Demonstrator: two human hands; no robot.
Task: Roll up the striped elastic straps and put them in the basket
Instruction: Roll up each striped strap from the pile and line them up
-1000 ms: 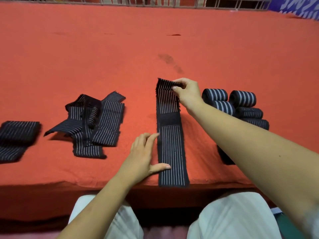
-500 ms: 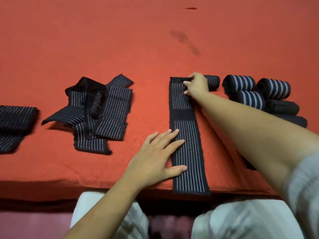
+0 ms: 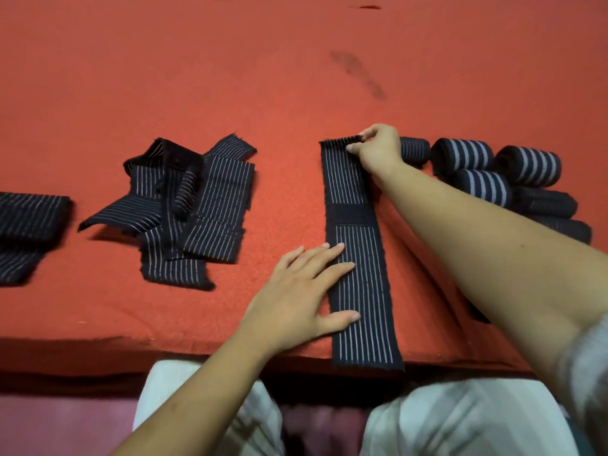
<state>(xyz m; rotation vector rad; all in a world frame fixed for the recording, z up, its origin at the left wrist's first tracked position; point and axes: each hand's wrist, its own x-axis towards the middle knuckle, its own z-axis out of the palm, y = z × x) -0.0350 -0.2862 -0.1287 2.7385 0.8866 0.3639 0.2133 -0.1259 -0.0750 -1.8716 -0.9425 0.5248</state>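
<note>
A long black strap with thin white stripes [image 3: 362,281] lies flat on the red cloth, running from the table's near edge away from me. My left hand [image 3: 302,297] rests flat on its near half, fingers straight. At the strap's far end my right hand [image 3: 378,151] pinches the edge and curls it over into a first small fold. Several rolled straps [image 3: 487,172] lie just right of that hand. No basket is in view.
A loose heap of unrolled striped straps [image 3: 184,209] lies to the left, and more folded ones [image 3: 26,225] at the far left edge. The red cloth-covered table [image 3: 296,77] stretches away behind. My lap in pale trousers [image 3: 444,422] is below the table edge.
My right hand laid the strap's far end down flat and now curls its edge over. My left hand slid further onto the strap. The camera tilted down and closer.
</note>
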